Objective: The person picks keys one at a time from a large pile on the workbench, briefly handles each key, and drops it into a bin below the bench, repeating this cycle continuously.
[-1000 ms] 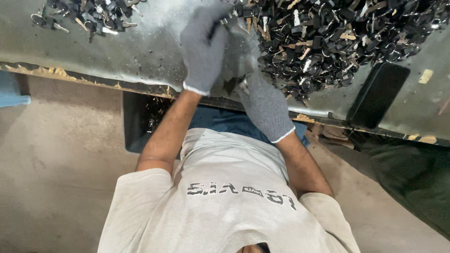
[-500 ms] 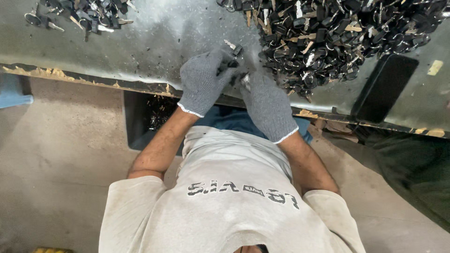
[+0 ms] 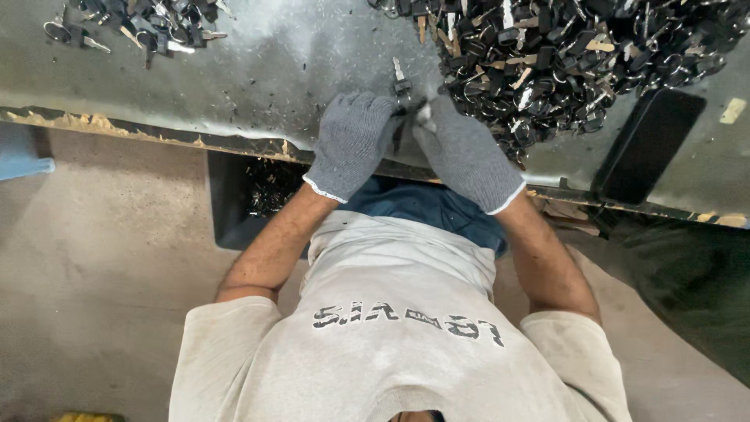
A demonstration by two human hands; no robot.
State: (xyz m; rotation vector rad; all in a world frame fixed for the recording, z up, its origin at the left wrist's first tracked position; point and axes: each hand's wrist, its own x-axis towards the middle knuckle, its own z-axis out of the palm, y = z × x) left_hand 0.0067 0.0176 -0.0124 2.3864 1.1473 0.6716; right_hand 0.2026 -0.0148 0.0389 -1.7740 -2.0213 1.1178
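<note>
- Small key (image 3: pixel 401 82) with black head and silver blade, pinched between gloved fingertips, blade pointing up and away over the grey metal bench.
- Big heap of similar black-headed keys (image 3: pixel 562 55) just right of it, tangled, some brass-coloured.

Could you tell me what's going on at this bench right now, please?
A person in grey knit gloves works at a metal bench. The left hand and right hand meet at its near edge, together gripping a small key whose metal blade points away. A big pile of dark-headed keys lies right of the hands, a smaller pile far left, and a black phone at the right.
</note>
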